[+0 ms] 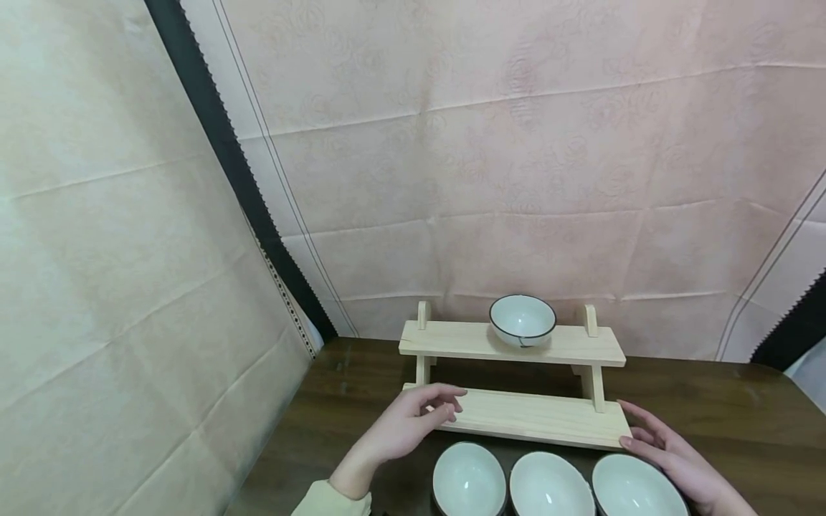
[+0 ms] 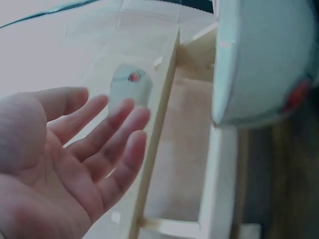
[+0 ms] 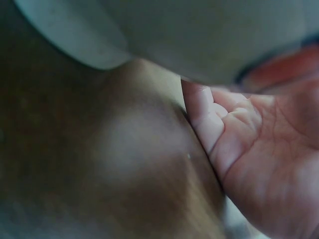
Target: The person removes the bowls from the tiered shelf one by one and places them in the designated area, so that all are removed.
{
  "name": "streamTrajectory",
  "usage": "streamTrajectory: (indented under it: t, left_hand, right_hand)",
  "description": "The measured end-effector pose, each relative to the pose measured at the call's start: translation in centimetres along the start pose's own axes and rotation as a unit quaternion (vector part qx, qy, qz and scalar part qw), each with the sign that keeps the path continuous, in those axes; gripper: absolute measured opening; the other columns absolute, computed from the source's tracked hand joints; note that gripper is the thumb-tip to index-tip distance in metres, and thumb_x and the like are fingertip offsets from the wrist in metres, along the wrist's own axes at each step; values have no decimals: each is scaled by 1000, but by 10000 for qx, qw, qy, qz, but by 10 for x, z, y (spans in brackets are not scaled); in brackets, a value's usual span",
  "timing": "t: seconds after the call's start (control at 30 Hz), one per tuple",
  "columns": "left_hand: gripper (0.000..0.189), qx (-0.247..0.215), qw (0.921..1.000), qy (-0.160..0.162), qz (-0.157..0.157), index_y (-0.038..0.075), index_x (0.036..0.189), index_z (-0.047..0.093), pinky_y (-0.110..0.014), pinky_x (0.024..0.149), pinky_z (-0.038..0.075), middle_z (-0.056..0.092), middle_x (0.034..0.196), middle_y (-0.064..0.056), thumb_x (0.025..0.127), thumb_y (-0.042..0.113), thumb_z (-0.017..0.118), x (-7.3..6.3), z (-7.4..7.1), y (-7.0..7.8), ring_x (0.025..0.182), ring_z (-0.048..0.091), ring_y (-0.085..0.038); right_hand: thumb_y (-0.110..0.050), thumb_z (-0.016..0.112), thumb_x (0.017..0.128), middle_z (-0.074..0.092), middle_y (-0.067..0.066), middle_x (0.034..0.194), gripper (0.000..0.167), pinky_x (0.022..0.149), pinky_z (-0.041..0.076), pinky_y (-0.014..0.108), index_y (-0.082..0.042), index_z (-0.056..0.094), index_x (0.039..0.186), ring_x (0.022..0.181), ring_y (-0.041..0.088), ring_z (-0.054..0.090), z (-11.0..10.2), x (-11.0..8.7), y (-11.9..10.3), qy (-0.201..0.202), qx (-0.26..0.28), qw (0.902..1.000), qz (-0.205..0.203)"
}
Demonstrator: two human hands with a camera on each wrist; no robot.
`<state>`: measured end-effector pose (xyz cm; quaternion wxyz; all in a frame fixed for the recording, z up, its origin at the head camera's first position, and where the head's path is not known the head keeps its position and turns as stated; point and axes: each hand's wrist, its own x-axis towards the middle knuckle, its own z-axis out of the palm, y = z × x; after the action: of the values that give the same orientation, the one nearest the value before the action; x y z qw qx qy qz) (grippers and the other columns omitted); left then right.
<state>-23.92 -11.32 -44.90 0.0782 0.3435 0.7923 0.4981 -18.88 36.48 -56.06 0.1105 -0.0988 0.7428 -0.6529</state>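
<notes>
A two-tier pale wooden shelf stands on the table, with a white, dark-rimmed bowl on its upper board. Over the left end of the lower board is my left hand, its fingers loosely bent and nothing between them. At the board's right end, the fingertips of my right hand lie right by the corner. Three more white bowls stand in a row before the shelf: a left bowl, a middle bowl and a right bowl beside my right hand.
The dark brown table reaches back to a pale cloth wall. Another cloth wall runs along the left side, joined by a black strip. Two upright pegs stick up at the ends of the upper board.
</notes>
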Motion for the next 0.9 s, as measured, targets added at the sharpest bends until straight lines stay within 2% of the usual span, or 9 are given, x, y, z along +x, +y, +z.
streamTrajectory:
  t: [0.1,0.23,0.4,0.53,0.67,0.77,0.9]
  left_hand:
    - [30,-100,9995,288,51,13,138,70,-32,82,60,75,111,-6,111,23,61,12,4,12,96,73,-15]
    - [28,-474,9960,750,-90,12,136,70,-31,76,61,74,105,-9,110,19,62,33,9,21,91,73,-19]
    - [34,-1082,9837,1396,-343,8,141,66,-29,73,61,72,102,-12,108,15,64,65,15,28,85,73,-21]
    - [39,-1248,9752,1778,-423,10,145,62,-31,67,60,70,98,-9,106,12,66,89,19,33,77,73,-21]
    - [44,-1076,9739,1909,-598,11,149,58,-30,61,59,69,95,-7,106,15,66,107,22,33,70,72,-22]
    - [47,-1031,9741,1873,-737,9,152,55,-29,57,59,69,96,-10,107,20,66,118,25,32,66,70,-21]
    - [52,-1035,9737,1828,-876,7,154,51,-28,53,57,70,95,-11,107,24,65,129,30,28,61,68,-17]
  right_hand:
    - [-13,47,115,69,-9,125,58,87,60,34,-65,41,141,111,11,69,0,0,0,-37,50,10000,-30]
    - [-12,46,115,70,-10,124,59,87,60,35,-64,41,142,111,11,69,1,-1,0,-64,98,9999,-60]
    - [-15,49,115,69,-2,128,55,88,60,35,-64,41,138,111,10,69,1,-1,-1,70,33,9998,201]
    - [-18,51,114,67,8,133,54,89,59,35,-62,38,142,111,11,69,2,-1,0,201,-70,9990,386]
    - [-20,52,114,65,13,135,56,88,59,34,-56,33,151,111,10,68,2,0,-1,285,-218,9983,458]
    - [-22,54,114,64,16,136,59,88,58,34,-46,29,161,111,11,67,2,0,-2,361,-326,9972,577]
    - [-23,54,113,64,16,135,61,88,58,33,-39,27,165,110,10,67,1,-1,-3,401,-412,9966,585]
